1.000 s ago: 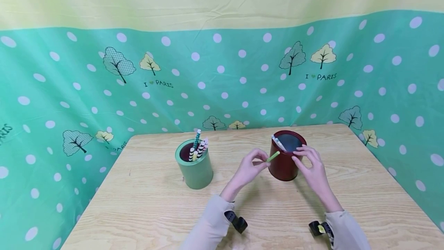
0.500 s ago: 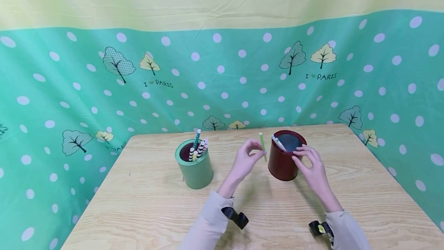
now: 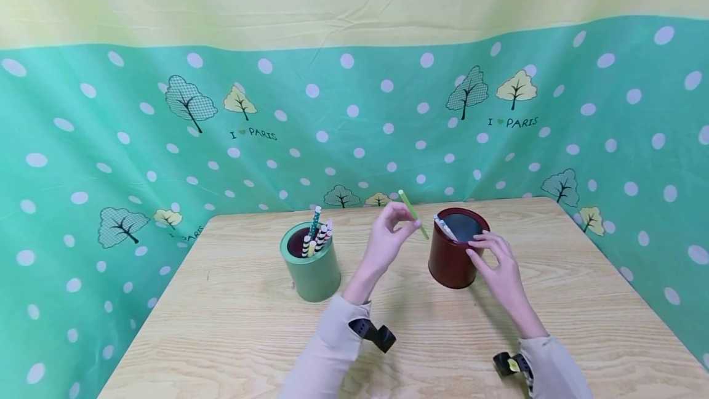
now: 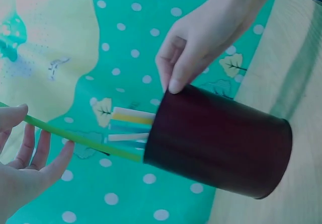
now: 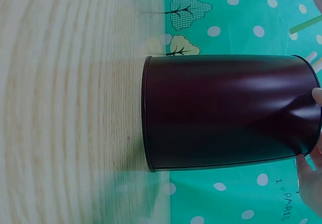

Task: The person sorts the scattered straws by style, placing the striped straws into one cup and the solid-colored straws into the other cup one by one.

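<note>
My left hand (image 3: 386, 239) pinches a thin green straw (image 3: 408, 202) between thumb and fingertips, left of a dark red canister (image 3: 451, 265). The straw is raised, its upper end leaning left. In the left wrist view, the lower end of the straw (image 4: 118, 152) comes right at the canister's rim. Thumb and fingers of my right hand (image 3: 503, 266) grip the near right rim of the canister, which stands upright on the table. Several pale straws (image 3: 445, 228) lean inside it against the left side. In the right wrist view, the canister (image 5: 226, 113) hides part of the right hand.
A light green canister (image 3: 316, 279) stands to the left on the wooden table (image 3: 232, 325), with several patterned straws (image 3: 316, 240) poking out. A polka-dot cloth (image 3: 360, 140) hangs behind the table and along its sides.
The left hand has moved up and slightly left. The straw in it has swung from pointing at the red canister, through upright, to leaning left. The right hand has stayed on the rim.
</note>
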Available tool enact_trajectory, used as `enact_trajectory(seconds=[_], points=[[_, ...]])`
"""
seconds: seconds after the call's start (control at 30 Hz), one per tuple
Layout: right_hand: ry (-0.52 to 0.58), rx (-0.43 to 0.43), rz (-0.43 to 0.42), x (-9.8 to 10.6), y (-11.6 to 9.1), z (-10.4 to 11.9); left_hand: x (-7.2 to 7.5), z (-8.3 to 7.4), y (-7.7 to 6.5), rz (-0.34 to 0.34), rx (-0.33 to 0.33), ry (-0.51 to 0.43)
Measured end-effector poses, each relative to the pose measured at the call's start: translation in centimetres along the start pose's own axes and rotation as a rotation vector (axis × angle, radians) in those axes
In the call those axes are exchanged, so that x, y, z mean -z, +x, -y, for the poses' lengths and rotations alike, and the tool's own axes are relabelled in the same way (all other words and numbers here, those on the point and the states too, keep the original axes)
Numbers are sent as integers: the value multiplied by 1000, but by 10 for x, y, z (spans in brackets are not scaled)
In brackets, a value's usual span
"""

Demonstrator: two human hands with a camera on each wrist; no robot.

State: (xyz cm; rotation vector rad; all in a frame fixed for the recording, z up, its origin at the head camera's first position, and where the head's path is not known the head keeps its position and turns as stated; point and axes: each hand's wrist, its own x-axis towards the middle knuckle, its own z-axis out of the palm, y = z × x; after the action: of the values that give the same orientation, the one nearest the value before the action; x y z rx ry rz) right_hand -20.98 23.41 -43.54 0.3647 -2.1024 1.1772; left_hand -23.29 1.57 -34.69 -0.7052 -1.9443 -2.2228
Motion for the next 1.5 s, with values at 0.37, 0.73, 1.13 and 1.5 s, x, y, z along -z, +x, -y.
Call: enact_trajectory(seconds=[0.37,0.73,1.13,1.5], points=[[9,-3,2,0,-1,0,0,-20,16,-49,-102,5],[10,-15,7,1,-1,0,-9,-30,26,-51,-103,16],[6,-3,-9,0,0,0,-19,-21,30,-45,-76,25],[9,0,-3,0,0,0,-26,2,31,-11,-23,114]])
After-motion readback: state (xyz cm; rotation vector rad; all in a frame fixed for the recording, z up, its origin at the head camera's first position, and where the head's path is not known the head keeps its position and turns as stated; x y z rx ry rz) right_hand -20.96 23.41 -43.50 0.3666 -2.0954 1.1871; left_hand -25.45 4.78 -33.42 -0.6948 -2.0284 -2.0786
